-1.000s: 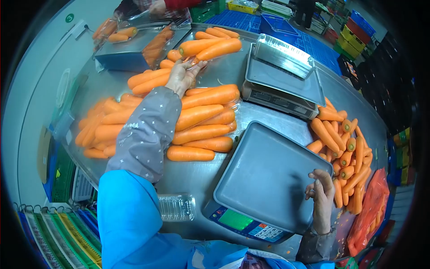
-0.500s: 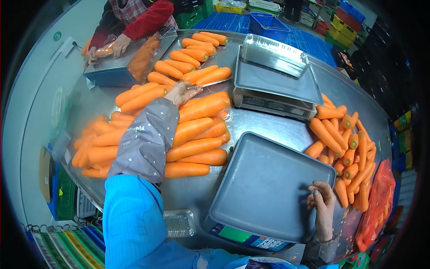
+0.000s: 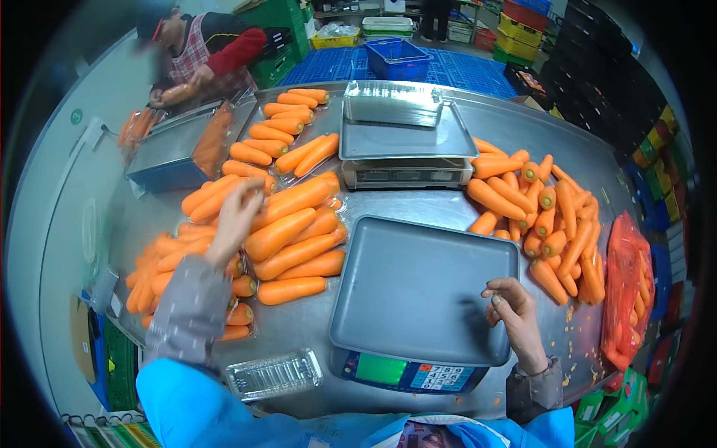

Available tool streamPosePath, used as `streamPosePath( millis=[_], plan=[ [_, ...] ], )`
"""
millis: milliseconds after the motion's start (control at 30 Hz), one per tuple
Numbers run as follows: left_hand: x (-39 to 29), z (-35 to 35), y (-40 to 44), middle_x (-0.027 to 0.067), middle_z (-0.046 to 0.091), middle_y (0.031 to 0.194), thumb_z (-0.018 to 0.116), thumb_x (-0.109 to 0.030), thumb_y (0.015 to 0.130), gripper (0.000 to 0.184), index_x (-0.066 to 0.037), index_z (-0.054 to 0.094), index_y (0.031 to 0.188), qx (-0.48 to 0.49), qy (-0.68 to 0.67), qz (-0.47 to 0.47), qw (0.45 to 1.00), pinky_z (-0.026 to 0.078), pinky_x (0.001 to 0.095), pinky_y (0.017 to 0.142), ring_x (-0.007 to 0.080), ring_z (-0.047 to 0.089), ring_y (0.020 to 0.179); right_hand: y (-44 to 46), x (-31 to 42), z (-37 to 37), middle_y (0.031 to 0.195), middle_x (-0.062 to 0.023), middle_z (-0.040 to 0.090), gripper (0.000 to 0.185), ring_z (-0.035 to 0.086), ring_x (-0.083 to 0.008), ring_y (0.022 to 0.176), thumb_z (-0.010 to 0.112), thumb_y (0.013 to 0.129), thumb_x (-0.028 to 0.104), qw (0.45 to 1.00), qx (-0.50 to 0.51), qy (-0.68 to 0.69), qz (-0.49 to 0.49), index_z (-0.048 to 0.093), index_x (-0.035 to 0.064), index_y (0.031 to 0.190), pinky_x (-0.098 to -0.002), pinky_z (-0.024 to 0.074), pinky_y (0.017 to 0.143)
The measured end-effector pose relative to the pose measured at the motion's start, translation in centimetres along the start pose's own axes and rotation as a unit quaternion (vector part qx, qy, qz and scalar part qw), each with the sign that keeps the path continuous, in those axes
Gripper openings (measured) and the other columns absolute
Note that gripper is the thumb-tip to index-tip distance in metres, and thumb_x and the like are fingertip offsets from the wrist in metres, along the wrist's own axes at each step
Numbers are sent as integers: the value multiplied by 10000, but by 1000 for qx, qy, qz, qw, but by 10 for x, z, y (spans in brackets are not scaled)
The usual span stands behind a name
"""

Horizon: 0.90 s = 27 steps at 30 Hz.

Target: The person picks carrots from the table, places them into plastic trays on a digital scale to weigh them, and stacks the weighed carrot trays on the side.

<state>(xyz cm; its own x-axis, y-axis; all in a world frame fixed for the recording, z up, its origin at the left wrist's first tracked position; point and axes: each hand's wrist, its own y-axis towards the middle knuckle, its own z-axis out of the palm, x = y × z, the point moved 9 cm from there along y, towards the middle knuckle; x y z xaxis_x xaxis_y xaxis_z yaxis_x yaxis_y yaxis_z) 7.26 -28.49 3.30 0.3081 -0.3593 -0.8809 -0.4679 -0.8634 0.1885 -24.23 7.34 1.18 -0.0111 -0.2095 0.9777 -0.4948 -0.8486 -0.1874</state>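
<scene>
My left hand (image 3: 237, 216) hovers over packed carrots (image 3: 291, 243) at the left of the metal table; its fingers are bent, slightly blurred and apart, with nothing in them. Two carrots in a clear pack (image 3: 308, 154) lie beyond it, left of the rear scale (image 3: 407, 173). My right hand (image 3: 513, 313) is at the right edge of the grey scale pan (image 3: 418, 291), fingers curled but apart, empty. Below the pan shows a green display (image 3: 381, 369). An empty clear tray (image 3: 275, 375) sits to the left of this scale.
Loose carrots (image 3: 545, 216) are heaped at the right, beside a red mesh bag (image 3: 621, 291). Clear trays (image 3: 393, 103) rest on the rear scale. A co-worker (image 3: 213, 52) stands at the back left behind a wrapping machine (image 3: 168, 157), holding a carrot pack. A blue crate (image 3: 397, 58) is behind the table.
My left hand has let go of the two-carrot pack and drawn back toward me. The view has shifted, showing more of the co-worker. My right hand stays by the pan.
</scene>
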Motion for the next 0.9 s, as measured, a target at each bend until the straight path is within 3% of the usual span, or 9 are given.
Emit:
streamPosePath(
  millis=[100, 133, 200, 267, 367, 433, 533, 767, 900],
  plan=[
    [-20, 19, -98, 32, 565, 748, 516, -151, 890, 178, -8, 586, 968, 187, 30, -51, 980, 464, 259, 644, 98, 535, 699, -7, -1, -4, 937, -62, 613, 193, 550, -86, 668, 516, 891, 84, 1000, 2, -1, -7, 544, -6, 1059, -204, 445, 547],
    [-13, 24, -134, 66, 602, 811, 535, -175, 885, 186, -13, 600, 951, 246, 129, -45, 960, 482, 289, 701, 144, 579, 764, -9, -1, -5, 937, -62, 613, 193, 550, -86, 668, 516, 891, 84, 1000, -1, 1, -7, 544, -6, 1059, -204, 445, 547],
    [10, 41, -215, 129, 612, 947, 556, -263, 875, 271, -25, 584, 1002, 408, 206, -143, 878, 474, 338, 779, 232, 592, 875, -14, 1, -6, 932, -63, 615, 196, 550, -88, 664, 514, 893, 88, 1000, 2, -4, -11, 544, -10, 1060, -209, 449, 548],
    [29, 49, -284, 155, 595, 959, 568, -338, 870, 335, -33, 580, 1008, 495, 286, -121, 811, 467, 369, 813, 311, 573, 928, -18, 1, -5, 930, -63, 616, 202, 552, -89, 666, 515, 893, 92, 1000, 6, -5, -9, 543, -13, 1063, -212, 451, 548],
    [75, 41, -359, 153, 582, 894, 643, -275, 811, 296, -44, 578, 983, 435, 339, -48, 833, 471, 382, 785, 332, 568, 888, -22, 1, -3, 924, -57, 608, 202, 552, -95, 677, 515, 895, 107, 1000, 17, -12, -11, 542, -4, 1061, -212, 449, 548],
    [65, 26, -358, 141, 558, 837, 695, -181, 730, 238, -59, 581, 901, 282, 347, -32, 894, 465, 400, 726, 327, 563, 853, -26, 2, 0, 921, -50, 598, 196, 550, -101, 685, 515, 897, 118, 1000, 21, -15, -12, 543, 7, 1055, -210, 445, 547],
    [60, 17, -361, 125, 574, 820, 717, -65, 664, 256, -48, 598, 890, 241, 322, -25, 915, 462, 390, 680, 321, 568, 795, -31, 3, 2, 928, -49, 601, 199, 553, -100, 688, 515, 899, 122, 1000, 27, -9, -10, 544, 6, 1057, -212, 452, 548],
    [62, 10, -357, 112, 581, 692, 711, -59, 679, 106, -21, 635, 742, 207, 289, -7, 935, 467, 380, 620, 298, 583, 673, -42, 0, -3, 943, -75, 613, 225, 555, -96, 698, 490, 884, 79, 999, 34, -2, -15, 537, -11, 1085, -220, 455, 575],
    [90, 1, -356, 124, 606, 735, 713, -57, 669, 103, -41, 681, 765, 214, 216, -134, 943, 472, 340, 627, 285, 600, 687, -47, -5, -8, 958, -80, 605, 225, 552, -97, 706, 492, 888, 80, 999, 40, 18, -15, 535, -9, 1091, -219, 454, 586]
  ],
)
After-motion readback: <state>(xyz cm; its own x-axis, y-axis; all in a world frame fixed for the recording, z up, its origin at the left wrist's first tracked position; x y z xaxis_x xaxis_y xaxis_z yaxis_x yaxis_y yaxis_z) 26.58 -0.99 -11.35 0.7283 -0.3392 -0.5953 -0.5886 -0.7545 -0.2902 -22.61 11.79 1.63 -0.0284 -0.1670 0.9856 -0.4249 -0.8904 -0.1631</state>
